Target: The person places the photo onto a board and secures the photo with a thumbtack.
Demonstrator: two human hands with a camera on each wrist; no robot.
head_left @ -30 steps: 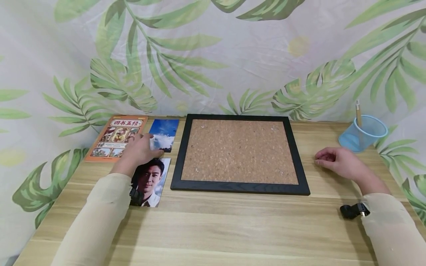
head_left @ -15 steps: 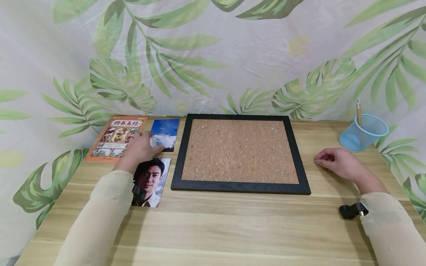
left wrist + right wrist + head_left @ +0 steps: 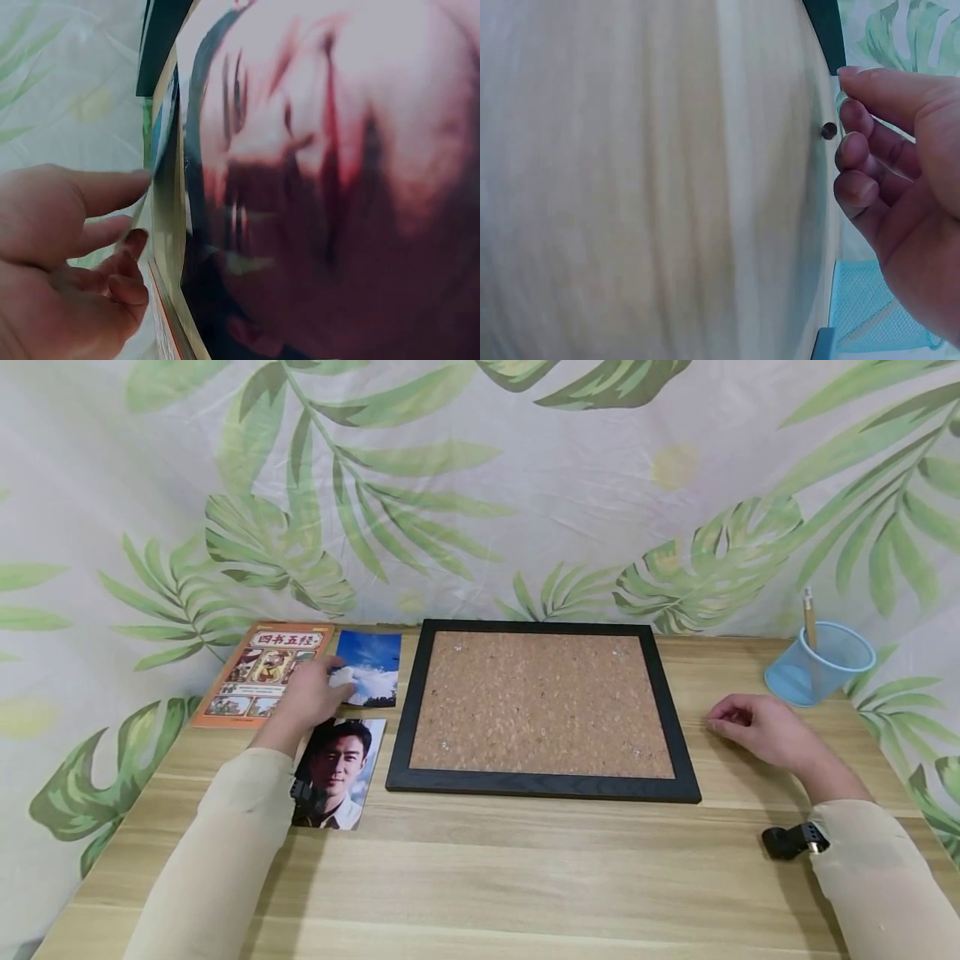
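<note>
My left hand (image 3: 311, 695) pinches the left edge of a photo of blue sky and clouds (image 3: 375, 662), which bends and lifts slightly off the table. In the left wrist view the sky photo (image 3: 162, 135) shows almost edge-on between thumb and fingers. Just in front lies a portrait photo (image 3: 347, 768), partly covered by the left wrist. My right hand (image 3: 767, 728) rests at the right of the framed cork board (image 3: 543, 702), its fingers loosely curled with nothing visible between them. Close to those fingertips the right wrist view shows a small dark round spot (image 3: 829, 131); its kind is unclear.
An orange comic-style book (image 3: 243, 710) lies at the back left, partly behind my left hand. At the back right stands a blue mesh pen cup (image 3: 806, 672) with a pencil (image 3: 809, 620). Behind the wooden table (image 3: 525, 877) hangs a leaf-patterned cloth (image 3: 570, 502).
The sky photo has come up slightly at its edge and bends, as the left fingers have closed on it and drawn a little left. My right hand has hardly moved.
</note>
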